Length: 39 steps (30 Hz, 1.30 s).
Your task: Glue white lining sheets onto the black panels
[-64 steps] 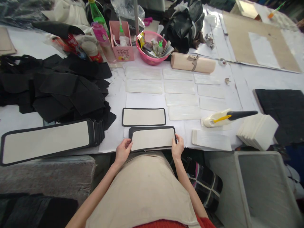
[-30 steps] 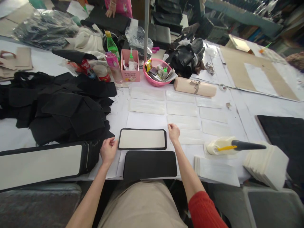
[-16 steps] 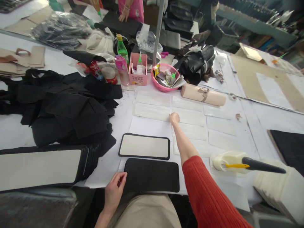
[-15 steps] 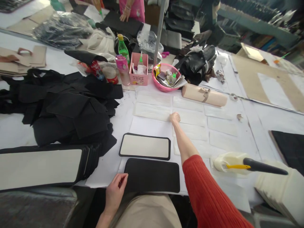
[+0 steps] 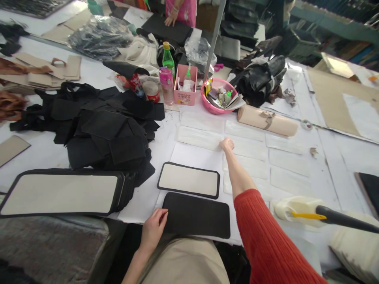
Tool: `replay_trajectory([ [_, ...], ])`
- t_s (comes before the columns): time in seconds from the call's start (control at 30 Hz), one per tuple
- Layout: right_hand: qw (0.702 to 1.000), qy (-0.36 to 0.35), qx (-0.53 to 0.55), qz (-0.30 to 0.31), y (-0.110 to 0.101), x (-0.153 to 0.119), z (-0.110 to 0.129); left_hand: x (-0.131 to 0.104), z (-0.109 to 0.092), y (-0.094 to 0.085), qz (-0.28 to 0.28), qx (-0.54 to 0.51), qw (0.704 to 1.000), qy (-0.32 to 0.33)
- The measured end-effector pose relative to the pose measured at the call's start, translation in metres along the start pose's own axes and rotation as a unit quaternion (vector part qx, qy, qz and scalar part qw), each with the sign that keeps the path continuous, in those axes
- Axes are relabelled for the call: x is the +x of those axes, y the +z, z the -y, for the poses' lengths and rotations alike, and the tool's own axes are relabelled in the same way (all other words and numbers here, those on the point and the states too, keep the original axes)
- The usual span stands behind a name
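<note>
My right hand (image 5: 227, 144), at the end of a stretched arm, is closed at the right end of a thin whitish strip (image 5: 199, 137) lying flat on the table. Several similar strips lie in rows around it. Low in the view, my left hand (image 5: 154, 228) has thumb and fingers pinched together beside the left edge of a black rounded panel (image 5: 197, 216). Whether anything is between those fingertips is hidden. Just beyond that panel lies a smaller black-edged panel (image 5: 189, 180) with a pale face.
On the left are a stack of pale-faced panels (image 5: 62, 193) and a heap of black pieces (image 5: 100, 126). A glue container (image 5: 293, 209) with a yellow-handled brush stands right. A pink basin (image 5: 217, 108), pink box (image 5: 186, 98) and tan roll (image 5: 266, 120) lie farther back.
The view has turned slightly left, so things appear shifted to the right. My right hand stays at the strip's end and my left hand stays beside the black panel.
</note>
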State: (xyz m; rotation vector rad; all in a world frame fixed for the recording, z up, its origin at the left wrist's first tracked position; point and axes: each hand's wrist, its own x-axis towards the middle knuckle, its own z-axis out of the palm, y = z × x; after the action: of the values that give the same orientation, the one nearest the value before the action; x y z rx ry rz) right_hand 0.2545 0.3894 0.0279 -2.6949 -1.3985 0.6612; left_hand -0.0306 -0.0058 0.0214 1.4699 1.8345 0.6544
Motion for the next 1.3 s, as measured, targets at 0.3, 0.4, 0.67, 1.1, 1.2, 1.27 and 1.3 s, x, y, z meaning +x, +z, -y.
replay_trajectory([
  [0.3,0.980,-0.172,0.096,-0.022,-0.059,-0.068,-0.020,0.012,-0.007,-0.013,0.025,-0.046,0.998,0.023],
  [0.4,0.927,-0.285,0.245,-0.016,-0.088,-0.112,-0.026,0.027,-0.012,-0.016,0.018,-0.080,0.996,0.035],
  [0.67,0.823,-0.370,0.431,0.013,-0.175,-0.251,-0.055,0.073,-0.035,-0.003,0.010,-0.230,0.972,0.045],
  [1.1,0.805,-0.169,0.567,0.046,-0.178,-0.355,-0.135,0.079,-0.073,0.005,0.067,-0.413,0.904,0.086],
  [1.2,0.786,-0.127,0.603,0.043,-0.171,-0.363,-0.150,0.077,-0.073,0.003,0.090,-0.432,0.894,0.076],
  [1.27,0.770,-0.112,0.626,0.040,-0.169,-0.367,-0.159,0.076,-0.071,0.003,0.111,-0.416,0.899,0.076],
  [1.3,0.763,-0.109,0.636,0.039,-0.168,-0.369,-0.163,0.076,-0.070,0.004,0.120,-0.405,0.903,0.080],
])
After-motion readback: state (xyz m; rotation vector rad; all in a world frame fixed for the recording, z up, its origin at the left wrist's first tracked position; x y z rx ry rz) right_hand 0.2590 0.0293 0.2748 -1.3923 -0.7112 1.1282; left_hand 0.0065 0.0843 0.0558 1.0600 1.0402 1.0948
